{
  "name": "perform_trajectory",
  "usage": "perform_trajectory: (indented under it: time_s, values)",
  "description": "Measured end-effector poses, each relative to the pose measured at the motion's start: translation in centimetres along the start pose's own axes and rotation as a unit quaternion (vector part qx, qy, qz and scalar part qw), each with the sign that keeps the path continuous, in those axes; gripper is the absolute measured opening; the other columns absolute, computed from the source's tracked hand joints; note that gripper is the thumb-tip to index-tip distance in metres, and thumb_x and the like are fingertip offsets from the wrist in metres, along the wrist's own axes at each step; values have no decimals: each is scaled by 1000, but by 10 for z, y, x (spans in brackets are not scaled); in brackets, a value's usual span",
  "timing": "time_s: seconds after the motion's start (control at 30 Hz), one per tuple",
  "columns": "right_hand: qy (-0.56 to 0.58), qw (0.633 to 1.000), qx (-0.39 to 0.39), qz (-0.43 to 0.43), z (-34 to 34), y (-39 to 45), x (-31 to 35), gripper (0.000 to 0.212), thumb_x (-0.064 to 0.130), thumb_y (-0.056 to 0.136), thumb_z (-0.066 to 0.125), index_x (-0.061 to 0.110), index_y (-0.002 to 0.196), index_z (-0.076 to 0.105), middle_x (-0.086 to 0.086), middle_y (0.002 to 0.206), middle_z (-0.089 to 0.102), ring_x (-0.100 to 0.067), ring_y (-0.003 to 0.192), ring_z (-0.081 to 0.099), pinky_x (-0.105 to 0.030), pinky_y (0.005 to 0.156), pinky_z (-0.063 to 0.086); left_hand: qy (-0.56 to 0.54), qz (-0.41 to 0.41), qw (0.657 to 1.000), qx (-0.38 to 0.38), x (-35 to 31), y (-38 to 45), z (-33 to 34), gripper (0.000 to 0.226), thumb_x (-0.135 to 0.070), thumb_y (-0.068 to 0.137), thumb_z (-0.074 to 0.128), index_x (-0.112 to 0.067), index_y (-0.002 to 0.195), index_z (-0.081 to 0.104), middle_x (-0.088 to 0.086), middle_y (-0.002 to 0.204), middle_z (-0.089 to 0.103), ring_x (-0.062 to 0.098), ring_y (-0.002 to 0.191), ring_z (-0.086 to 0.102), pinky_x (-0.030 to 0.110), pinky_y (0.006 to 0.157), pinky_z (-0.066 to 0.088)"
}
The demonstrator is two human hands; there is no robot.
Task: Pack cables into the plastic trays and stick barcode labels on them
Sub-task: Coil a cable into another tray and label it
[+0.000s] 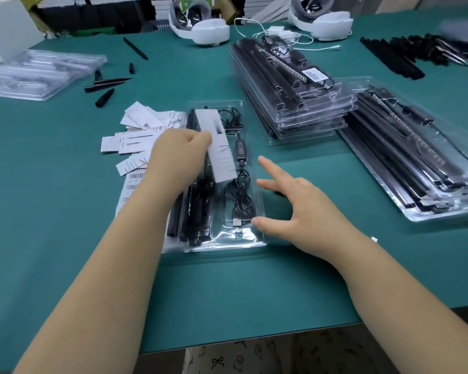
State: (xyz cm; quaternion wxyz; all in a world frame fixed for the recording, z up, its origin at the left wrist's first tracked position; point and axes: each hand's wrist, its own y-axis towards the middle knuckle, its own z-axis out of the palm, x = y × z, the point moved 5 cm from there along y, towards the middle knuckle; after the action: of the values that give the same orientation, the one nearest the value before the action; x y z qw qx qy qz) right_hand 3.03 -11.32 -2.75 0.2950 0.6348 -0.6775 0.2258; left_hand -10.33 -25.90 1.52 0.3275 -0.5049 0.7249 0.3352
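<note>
A clear plastic tray (257, 240) lies in front of me on the green table, holding black rods and a coiled black USB cable (241, 198) with an inline controller. My left hand (179, 157) hovers over the tray's left half and pinches a white paper strip (219, 155) that hangs across the tray. My right hand (295, 203) rests beside the tray's right edge with fingers spread, the thumb touching the tray wall near the USB plug. A sheet of barcode labels (133, 184) lies partly under my left forearm.
Loose white paper slips (143, 130) lie left of the tray. A stack of packed trays (295, 95) stands behind, one showing a barcode label; more packed trays (416, 163) at right. Empty trays (38, 74) and black parts (106, 87) lie far left.
</note>
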Motion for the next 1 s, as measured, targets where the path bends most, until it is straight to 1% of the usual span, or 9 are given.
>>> perform_trajectory:
  time_s: [0.07,0.17,0.3,0.4,0.53,0.7,0.87,0.93,1.0]
  values:
    - [5,1000,-6,2,0,0,0,98,45,76,69,70,128,-10,33,131,47,2,115,33,-26,101,24,-8,-1,998,61,-3,-6,14,38,-24,84,51,-16,53,33,-8,43,26,11,40,21,20,36,17]
    - [8,1000,-11,5,0,0,0,99,47,76,68,72,126,-13,33,131,47,-2,118,33,-29,103,27,2,-9,991,134,-5,-14,30,31,-27,81,53,-17,54,41,-1,49,30,15,45,25,21,40,20]
    - [0,1000,-3,27,3,0,-5,85,54,74,63,71,132,2,11,121,51,-18,117,38,-31,95,33,32,7,983,183,-8,-19,39,35,-26,85,53,-19,53,41,-3,49,30,12,44,24,19,36,20]
    - [-18,999,-1,34,4,0,-6,75,58,73,57,66,135,16,8,109,44,-17,109,37,-26,87,28,64,30,976,208,-8,-21,40,40,-29,90,51,-19,53,37,-10,44,28,11,42,25,20,38,22]
    - [5,999,-2,42,5,1,-7,71,66,70,51,63,135,24,6,115,48,-16,116,37,-30,95,33,139,89,951,261,-14,-29,40,53,-51,93,44,-3,72,50,-11,48,32,9,48,30,29,52,27]
    - [55,995,-60,50,-4,0,-9,69,52,72,69,55,133,39,13,113,48,2,107,39,-5,79,30,168,79,936,298,-16,-41,35,61,-73,83,29,-17,59,36,-11,49,34,7,46,31,31,55,27]
    - [110,991,-58,54,-5,-2,-7,68,55,66,69,57,129,43,22,118,47,17,106,39,1,83,30,179,127,934,282,-19,-38,38,53,-56,88,46,-15,55,39,-9,43,32,8,42,29,23,45,22]
    - [170,982,-70,50,-7,-1,-5,51,54,74,64,55,122,51,22,121,53,12,108,46,-10,93,35,135,116,944,277,-17,-34,38,50,-49,89,52,-9,58,46,-9,45,32,9,45,29,20,45,22]
    - [230,965,-114,44,-14,1,-5,29,33,85,65,50,109,61,20,108,65,7,96,56,-17,91,44,68,74,954,282,-14,-31,36,43,-44,89,52,-9,64,53,-9,51,37,9,49,35,22,53,30]
